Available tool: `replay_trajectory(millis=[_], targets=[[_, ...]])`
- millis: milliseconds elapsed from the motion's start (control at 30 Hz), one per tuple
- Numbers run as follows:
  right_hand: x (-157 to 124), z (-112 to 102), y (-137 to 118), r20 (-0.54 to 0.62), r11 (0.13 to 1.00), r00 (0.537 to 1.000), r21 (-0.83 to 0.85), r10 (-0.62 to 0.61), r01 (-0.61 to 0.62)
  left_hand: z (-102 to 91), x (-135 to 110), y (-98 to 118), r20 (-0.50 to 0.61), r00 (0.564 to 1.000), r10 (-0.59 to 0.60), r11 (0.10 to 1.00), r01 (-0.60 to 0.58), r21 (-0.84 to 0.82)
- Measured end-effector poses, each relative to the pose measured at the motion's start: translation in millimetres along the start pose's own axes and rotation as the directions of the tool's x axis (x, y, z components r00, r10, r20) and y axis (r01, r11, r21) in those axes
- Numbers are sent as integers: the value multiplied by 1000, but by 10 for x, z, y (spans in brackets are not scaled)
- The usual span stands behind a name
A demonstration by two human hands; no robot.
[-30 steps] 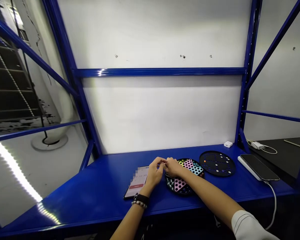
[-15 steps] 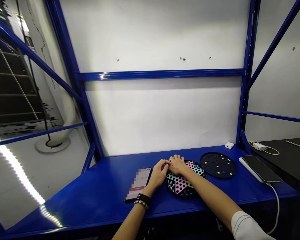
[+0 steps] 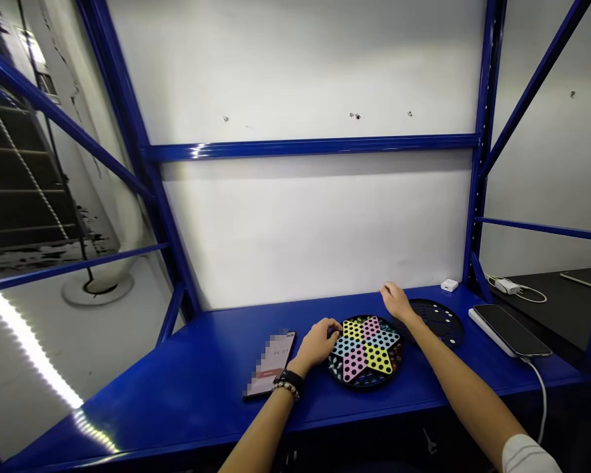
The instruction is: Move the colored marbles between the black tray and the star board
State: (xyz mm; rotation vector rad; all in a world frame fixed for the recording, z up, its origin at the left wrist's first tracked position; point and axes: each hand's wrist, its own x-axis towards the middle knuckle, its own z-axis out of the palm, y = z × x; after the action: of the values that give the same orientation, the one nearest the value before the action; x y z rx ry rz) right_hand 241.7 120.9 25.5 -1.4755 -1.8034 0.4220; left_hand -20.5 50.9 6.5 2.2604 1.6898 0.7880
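A round Chinese checkers board lies on the blue shelf, with a star of pink, yellow and light blue points full of black holes. Small pieces sit in the dark compartments around the star. At the board's upper left rim is my left hand, its fingers bent in toward the thumb; anything between them is too small to make out. My right hand is raised beyond the board, by the left side of a black round tray. Its fingers are curled together and hide whatever they hold.
A phone with a lit timer screen lies left of the board. At the right, another phone rests on a white block with a cable. A small white case stands near the back edge. Blue frame posts rise at the sides.
My right hand has moved off the board to the right and away, up beside the black tray, uncovering the star. My left hand stays at the board's left rim. The view has shifted slightly.
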Motion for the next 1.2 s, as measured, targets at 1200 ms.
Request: replay_trajectory(millis=[1200], targets=[[-250,-331,597,330,999,944,-20,-23,31,8,-95,186,-185,982,-40,999,38,-15]])
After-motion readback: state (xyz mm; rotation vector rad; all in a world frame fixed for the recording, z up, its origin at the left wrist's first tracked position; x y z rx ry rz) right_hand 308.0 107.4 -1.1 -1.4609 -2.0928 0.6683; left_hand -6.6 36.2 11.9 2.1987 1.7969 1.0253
